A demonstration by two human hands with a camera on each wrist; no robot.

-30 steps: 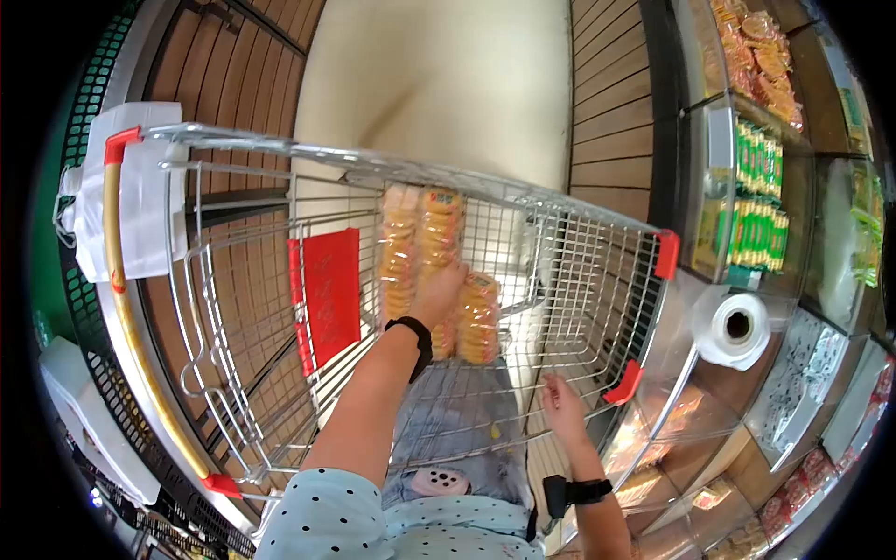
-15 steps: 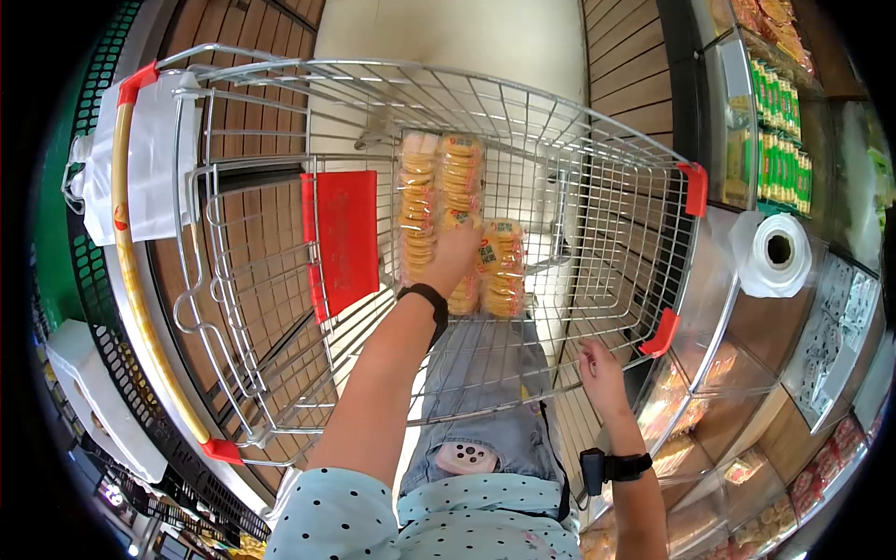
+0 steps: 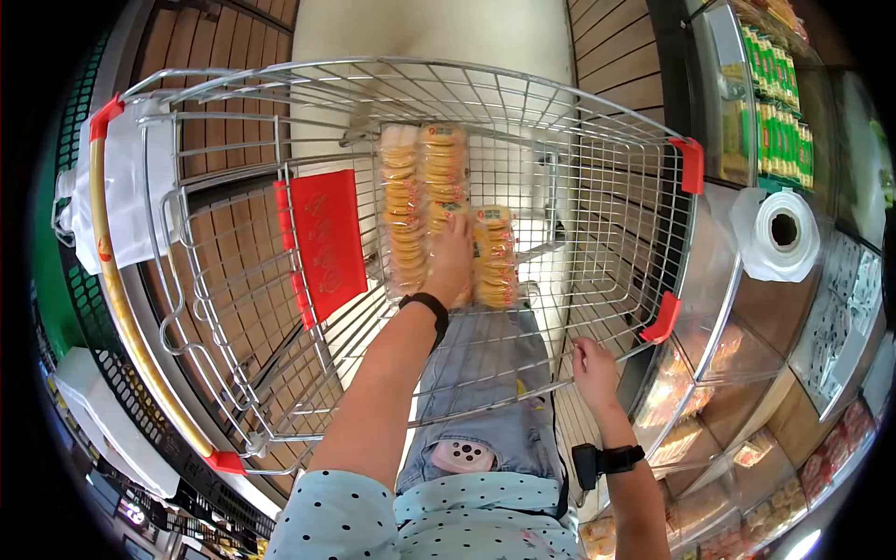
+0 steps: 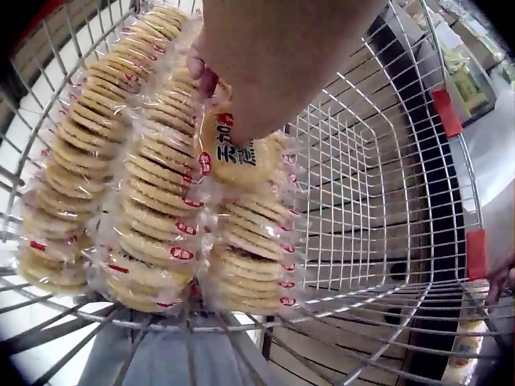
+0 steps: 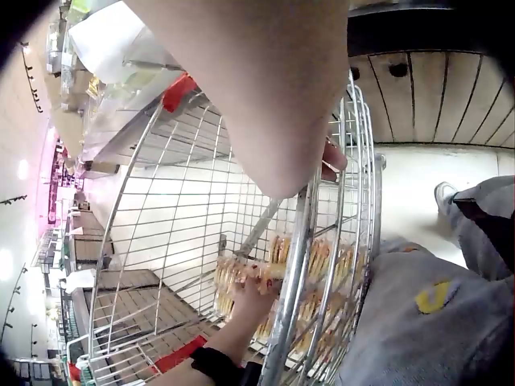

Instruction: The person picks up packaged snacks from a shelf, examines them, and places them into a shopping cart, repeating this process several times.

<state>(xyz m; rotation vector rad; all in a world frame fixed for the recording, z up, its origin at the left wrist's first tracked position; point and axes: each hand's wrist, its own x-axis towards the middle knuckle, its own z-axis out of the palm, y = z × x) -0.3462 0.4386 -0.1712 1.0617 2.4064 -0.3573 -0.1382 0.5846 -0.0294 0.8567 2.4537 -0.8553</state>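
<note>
In the shopping cart [image 3: 411, 67], several clear-wrapped round crackers [image 3: 403, 187] stand packed in three rows, the right row shorter. My left hand [image 3: 453, 254] reaches down over the middle row, its fingers extended onto the wrapped crackers. A flat-lying labelled cracker packet [image 4: 229, 153] shows beneath this hand in the left wrist view; the forearm hides most of the fingers there. Near the cart's near side rail [image 3: 504, 401], my right hand [image 3: 595, 373] hangs with loosely curled fingers and holds nothing. Its fingertips [image 5: 332, 157] overlap the rail bars in the right wrist view.
A red panel [image 3: 327, 245] hangs inside the cart by its yellow handle bar [image 3: 131, 345]. White bags [image 3: 135, 196] hang at left. Shelves on the right hold green packets [image 3: 779, 140] and a plastic bag roll [image 3: 782, 227]. A pink phone [image 3: 462, 455] sticks out of a pocket.
The head view has shifted, so the cart sits higher in the picture than a second ago. My left hand stays over the middle row; the right hand stays beside the cart.
</note>
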